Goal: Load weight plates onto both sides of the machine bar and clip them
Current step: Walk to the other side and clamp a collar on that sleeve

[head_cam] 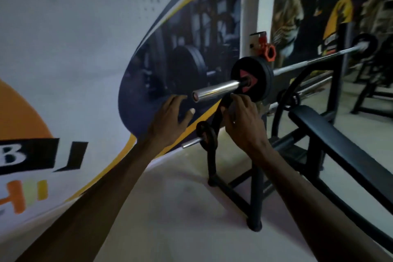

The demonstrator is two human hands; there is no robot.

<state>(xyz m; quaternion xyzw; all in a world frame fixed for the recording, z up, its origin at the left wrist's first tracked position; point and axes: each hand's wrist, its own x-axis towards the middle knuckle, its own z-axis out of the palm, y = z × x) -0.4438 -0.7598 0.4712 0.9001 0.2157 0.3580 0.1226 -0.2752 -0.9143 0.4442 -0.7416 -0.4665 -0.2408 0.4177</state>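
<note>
— Fingers? 
— Left hand [170, 117]: spread, nothing held, just below the bar sleeve [217, 90] end. Right hand [244, 121]: curled round a dark clip [223, 110].
— Plates? 
— Black plates [255, 78] seated inboard; bare sleeve is left outboard

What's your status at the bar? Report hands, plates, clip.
Left hand open beside the bar sleeve. Right hand gripping a dark object under it, unidentifiable. Black plate loaded, sleeve unclipped. Orange clip parked on the upright behind.
</note>
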